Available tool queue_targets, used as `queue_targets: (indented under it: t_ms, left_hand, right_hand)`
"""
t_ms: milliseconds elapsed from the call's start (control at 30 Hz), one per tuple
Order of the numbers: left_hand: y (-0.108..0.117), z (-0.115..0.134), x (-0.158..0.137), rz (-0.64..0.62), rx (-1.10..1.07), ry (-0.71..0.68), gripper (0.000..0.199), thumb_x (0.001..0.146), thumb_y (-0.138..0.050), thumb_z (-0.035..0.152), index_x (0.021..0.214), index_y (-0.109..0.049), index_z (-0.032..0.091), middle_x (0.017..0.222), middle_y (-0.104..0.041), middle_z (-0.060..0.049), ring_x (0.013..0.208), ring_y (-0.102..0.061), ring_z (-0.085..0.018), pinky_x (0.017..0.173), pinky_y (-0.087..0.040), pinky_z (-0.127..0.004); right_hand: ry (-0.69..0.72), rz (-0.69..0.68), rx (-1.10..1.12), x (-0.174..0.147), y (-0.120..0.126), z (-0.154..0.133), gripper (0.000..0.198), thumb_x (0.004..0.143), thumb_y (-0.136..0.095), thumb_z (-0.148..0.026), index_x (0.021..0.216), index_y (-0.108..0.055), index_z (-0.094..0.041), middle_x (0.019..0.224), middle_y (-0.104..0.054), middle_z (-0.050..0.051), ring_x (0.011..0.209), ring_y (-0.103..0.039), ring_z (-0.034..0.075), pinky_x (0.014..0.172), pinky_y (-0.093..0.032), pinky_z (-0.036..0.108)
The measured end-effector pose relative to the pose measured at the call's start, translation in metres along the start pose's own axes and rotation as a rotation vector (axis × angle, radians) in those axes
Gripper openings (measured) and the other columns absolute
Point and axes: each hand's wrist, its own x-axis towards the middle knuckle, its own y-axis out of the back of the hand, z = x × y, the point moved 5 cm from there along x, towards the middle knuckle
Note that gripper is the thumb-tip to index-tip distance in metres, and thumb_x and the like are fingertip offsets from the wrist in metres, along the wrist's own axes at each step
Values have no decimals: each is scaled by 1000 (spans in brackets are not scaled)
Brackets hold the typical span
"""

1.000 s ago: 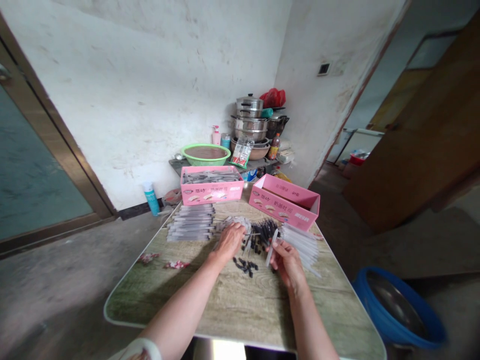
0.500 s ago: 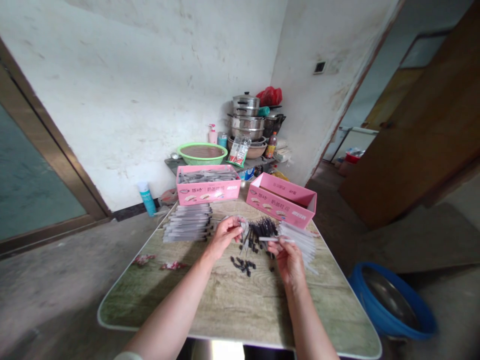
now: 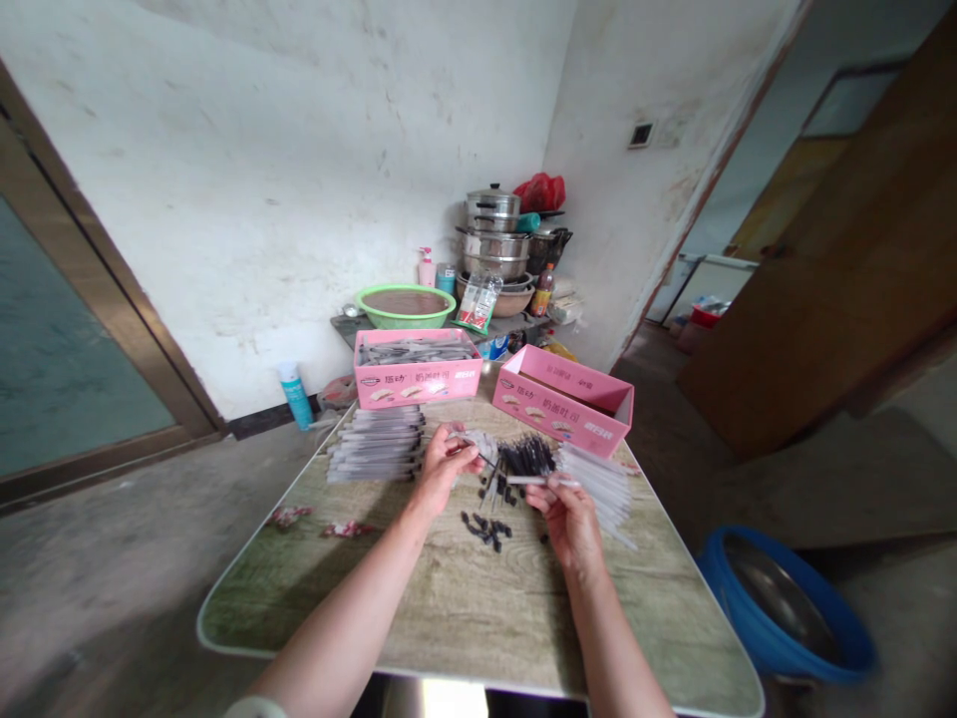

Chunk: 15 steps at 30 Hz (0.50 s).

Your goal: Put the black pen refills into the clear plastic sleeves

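Observation:
My right hand [image 3: 566, 507] pinches a whitish pen barrel [image 3: 527, 481], held level and pointing left. My left hand [image 3: 447, 467] is closed at the fingertips on a thin dark-tipped stick, which looks like a pen refill [image 3: 484, 458]. The two held pieces are apart. Between the hands lies a pile of black-tipped pen parts [image 3: 527, 455], with small black caps [image 3: 485, 531] scattered nearer me. Loose translucent barrels [image 3: 602, 489] lie to the right of my right hand. Stacked grey-white pens [image 3: 378, 444] lie left of my left hand.
At the table's [image 3: 478, 598] far edge stand a pink box [image 3: 419, 384] filled with pens and a second pink box [image 3: 560, 409]. Behind are a green basin [image 3: 404, 317] and stacked pots [image 3: 493, 239]. A blue tub [image 3: 793, 598] sits on the floor at right.
My left hand has drawn back slightly from the pile, and a thin dark-tipped piece now shows at its fingertips. My right hand has moved a little left with the barrel.

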Motion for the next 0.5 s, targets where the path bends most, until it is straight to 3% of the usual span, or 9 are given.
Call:
queue_targets:
  t_ms: [333, 500]
  left_hand:
    - [-8, 0, -4, 18, 6, -30, 56, 66, -83, 33, 103, -43, 21, 72, -67, 2, 61, -69, -17, 61, -58, -29]
    - [-7, -4, -3, 35, 168, -60, 44, 72, -76, 42, 101, -51, 19, 72, -68, -2, 64, -71, -21, 60, -59, -31]
  right_hand:
    - [24, 39, 21, 1, 0, 0, 23, 64, -86, -21, 79, -68, -17, 69, -73, 1, 68, -75, 20, 64, -63, 26]
    - [52, 142, 91, 4, 10, -2, 26, 58, -88, -19, 76, -69, -16, 68, -74, -1, 69, -75, 20, 66, -63, 25]
